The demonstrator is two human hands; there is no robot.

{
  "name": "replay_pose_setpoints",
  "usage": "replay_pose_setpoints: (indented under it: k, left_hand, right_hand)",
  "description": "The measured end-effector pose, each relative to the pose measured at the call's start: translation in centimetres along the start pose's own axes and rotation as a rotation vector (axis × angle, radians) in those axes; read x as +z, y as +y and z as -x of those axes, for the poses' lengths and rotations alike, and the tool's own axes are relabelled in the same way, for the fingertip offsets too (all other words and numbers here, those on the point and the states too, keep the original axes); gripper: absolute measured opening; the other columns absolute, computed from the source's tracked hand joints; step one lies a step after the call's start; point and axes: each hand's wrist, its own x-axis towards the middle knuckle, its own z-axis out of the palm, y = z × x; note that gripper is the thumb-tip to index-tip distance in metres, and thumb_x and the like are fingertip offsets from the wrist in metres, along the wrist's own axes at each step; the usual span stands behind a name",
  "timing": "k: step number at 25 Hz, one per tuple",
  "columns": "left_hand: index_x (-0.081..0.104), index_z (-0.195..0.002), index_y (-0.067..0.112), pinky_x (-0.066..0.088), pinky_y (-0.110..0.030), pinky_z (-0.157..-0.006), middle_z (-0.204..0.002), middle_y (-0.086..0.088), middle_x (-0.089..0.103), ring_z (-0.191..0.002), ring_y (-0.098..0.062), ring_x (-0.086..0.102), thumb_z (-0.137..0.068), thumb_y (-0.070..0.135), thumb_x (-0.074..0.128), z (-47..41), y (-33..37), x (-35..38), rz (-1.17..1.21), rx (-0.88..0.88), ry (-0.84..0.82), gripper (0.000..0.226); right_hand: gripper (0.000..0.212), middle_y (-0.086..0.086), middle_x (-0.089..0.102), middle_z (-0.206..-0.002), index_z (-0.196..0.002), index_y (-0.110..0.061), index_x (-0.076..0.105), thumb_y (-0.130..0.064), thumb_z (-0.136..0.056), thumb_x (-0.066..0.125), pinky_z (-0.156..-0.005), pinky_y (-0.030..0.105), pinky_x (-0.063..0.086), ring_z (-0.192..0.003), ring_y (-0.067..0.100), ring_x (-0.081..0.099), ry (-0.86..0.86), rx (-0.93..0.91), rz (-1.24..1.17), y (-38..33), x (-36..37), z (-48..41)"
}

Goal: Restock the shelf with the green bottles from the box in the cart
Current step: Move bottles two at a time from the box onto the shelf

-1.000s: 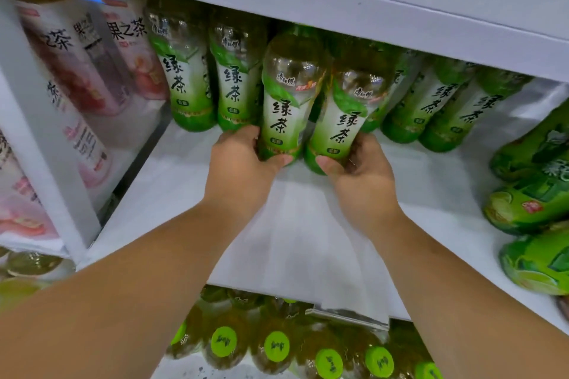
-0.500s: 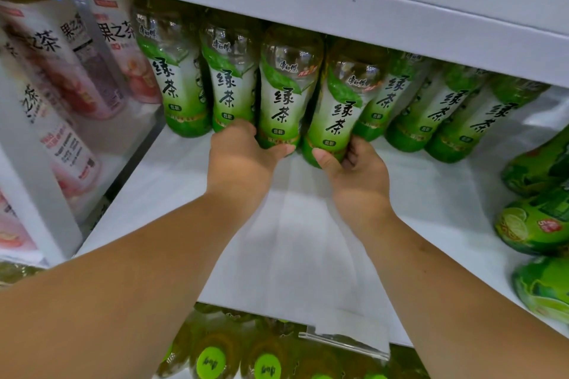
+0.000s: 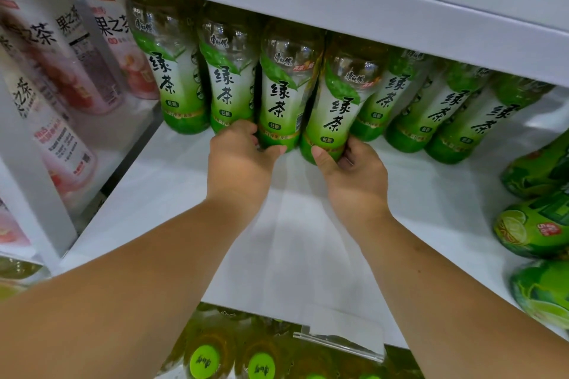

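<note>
Nearest, below both grips: green-capped bottles (image 3: 204, 361) on the lower level, seen from above, and a clear tag holder (image 3: 338, 343) on the shelf's front lip. Both bare forearms reach in over the lip.

The shelf (image 3: 308, 240) is a white board, bare between the lip and the hands.

The left hand (image 3: 240, 160) wraps the base of the left-held bottle (image 3: 283, 95), with the thumb across the front of the base and the fingers curled round its left side. The bottle stands on the shelf.

The right hand (image 3: 354, 175) wraps the base of the right-held bottle (image 3: 335, 111), with the thumb on the front and the fingers curled round the right side. Its base sits a bit nearer the lip than the other's. The two held bottles are side by side, shoulders touching or nearly so; cannot tell which.

Just left of the left grip stand two more green bottles (image 3: 229, 80), same label, in the back row. Just right of the right grip is a run of the same ones (image 3: 437, 111). Far left of the grips, past a white divider, are pink tea bottles (image 3: 61, 77). Far right, nearer the lip, are lime bottles (image 3: 535, 231).

Behind and above the grips, the upper shelf (image 3: 338, 9) edge hides all the caps.
</note>
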Motion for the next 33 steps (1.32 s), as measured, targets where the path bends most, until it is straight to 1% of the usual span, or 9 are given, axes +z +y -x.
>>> replay_pose_setpoints:
  k: [4,10,14,17,19,23,25,30,33]
  left_hand:
    - [0.065,-0.108,0.012,0.039,-0.018,-0.067,-0.073,0.017,0.051,-0.075,-0.016,0.058,-0.075,0.03,0.087,-0.2,0.6,0.1,-0.042,-0.038,0.014,0.044]
    - [0.064,-0.107,0.014,0.036,-0.008,-0.058,-0.074,0.013,0.053,-0.073,-0.013,0.056,-0.08,0.031,0.083,0.0,0.9,-0.4,-0.046,-0.064,-0.037,0.036]
    - [0.058,-0.132,0.023,0.046,-0.028,-0.084,-0.112,0.0,0.066,-0.105,-0.023,0.062,-0.087,0.049,0.068,1.2,1.5,-2.0,-0.168,-0.065,-0.077,0.052]
    - [0.056,-0.131,0.022,0.041,-0.028,-0.083,-0.114,-0.004,0.066,-0.11,-0.028,0.059,-0.09,0.052,0.059,1.7,1.9,-3.5,-0.164,-0.096,-0.174,0.05]
    - [0.051,-0.135,0.017,0.038,-0.029,-0.084,-0.12,-0.008,0.064,-0.113,-0.03,0.057,-0.092,0.053,0.055,2.0,2.1,-4.5,-0.094,-0.17,-0.267,0.056]
    - [0.048,-0.141,0.016,0.041,-0.038,-0.103,-0.138,-0.008,0.056,-0.125,-0.032,0.053,-0.093,0.059,0.05,3.1,1.6,-7.1,0.087,-0.317,-0.402,0.065]
    - [0.05,-0.137,0.019,0.043,-0.048,-0.106,-0.133,-0.006,0.057,-0.121,-0.031,0.055,-0.092,0.063,0.047,4.6,1.4,-8.9,0.178,-0.424,-0.468,0.063]
    - [0.058,-0.102,0.024,0.044,-0.043,-0.1,-0.117,-0.001,0.062,-0.106,-0.022,0.058,-0.093,0.062,0.048,9.0,2.4,-14.0,0.133,-0.464,-0.555,0.04]
    - [0.053,-0.133,0.019,0.042,-0.042,-0.1,-0.129,-0.002,0.056,-0.117,-0.024,0.053,-0.092,0.063,0.048,13.5,3.8,-18.6,0.024,-0.442,-0.646,0.06]
  right_hand:
    - [0.045,-0.002,0.066,-0.119,-0.125,-0.021,0.066,-0.036,-0.084,0.077,-0.1,0.033,0.052,-0.106,0.009,0.066,0.011,-0.009,0.041,-0.3,0.3,0.0]
    - [0.045,-0.004,0.058,-0.116,-0.127,-0.02,0.061,-0.042,-0.088,0.07,-0.098,0.031,0.05,-0.104,0.012,0.061,0.038,-0.026,0.182,-0.6,0.5,0.0]
    - [0.041,-0.001,0.062,-0.121,-0.125,-0.019,0.061,-0.037,-0.089,0.071,-0.097,0.028,0.05,-0.109,0.013,0.064,-0.019,0.021,0.15,-1.1,0.1,-0.1]
    - [0.02,-0.017,0.068,-0.098,-0.109,-0.022,0.062,-0.025,-0.091,0.069,-0.071,0.003,0.045,-0.09,-0.012,0.064,-0.048,0.115,0.053,-2.1,-0.3,0.2]
    - [0.015,-0.024,0.062,-0.092,-0.102,-0.031,0.058,-0.027,-0.091,0.067,-0.059,0.004,0.044,-0.074,-0.018,0.059,-0.007,0.18,0.039,-3.0,-0.5,0.9]
    - [0.039,-0.003,0.058,-0.122,-0.13,-0.029,0.057,-0.035,-0.092,0.066,-0.086,0.029,0.046,-0.102,0.014,0.059,-0.003,0.323,-0.031,-4.9,-0.6,4.5]
    - [0.045,-0.003,0.056,-0.127,-0.138,-0.03,0.052,-0.036,-0.094,0.062,-0.088,0.028,0.04,-0.108,0.016,0.056,-0.057,0.354,-0.035,-5.7,-0.8,7.3]
    - [0.049,-0.004,0.049,-0.138,-0.145,-0.026,0.046,-0.043,-0.099,0.051,-0.098,0.03,0.036,-0.123,0.019,0.048,-0.15,0.481,0.048,-9.4,-2.1,13.8]
    - [0.054,0.001,0.043,-0.151,-0.15,-0.022,0.041,-0.044,-0.101,0.046,-0.105,0.033,0.032,-0.135,0.023,0.043,-0.189,0.535,0.119,-12.7,-4.0,19.2]
